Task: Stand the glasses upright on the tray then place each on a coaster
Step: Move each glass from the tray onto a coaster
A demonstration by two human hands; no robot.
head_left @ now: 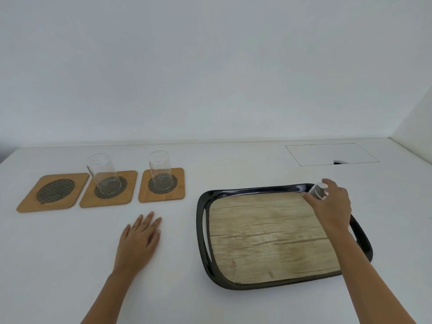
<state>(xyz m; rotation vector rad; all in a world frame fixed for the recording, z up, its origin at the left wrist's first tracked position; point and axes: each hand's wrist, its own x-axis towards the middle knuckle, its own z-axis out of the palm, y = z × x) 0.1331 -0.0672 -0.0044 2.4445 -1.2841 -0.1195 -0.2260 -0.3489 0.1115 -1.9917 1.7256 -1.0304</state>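
Three wooden coasters with dark mesh centres lie in a row at the left of the white table. The left coaster (53, 192) is bare. A clear glass (102, 172) stands upright on the middle coaster (127, 183), and another clear glass (159, 166) stands on the right coaster (178, 185). A black-rimmed tray (203, 230) with a wood-pattern floor lies at the right. At its far right corner my right hand (333, 206) is closed around a third glass (318, 191), which is tilted. My left hand (140, 240) rests flat on the table, fingers apart, holding nothing.
A white wall rises behind the table and another at the far right. A rectangular cable hatch (330, 153) is set flush into the tabletop behind the tray.
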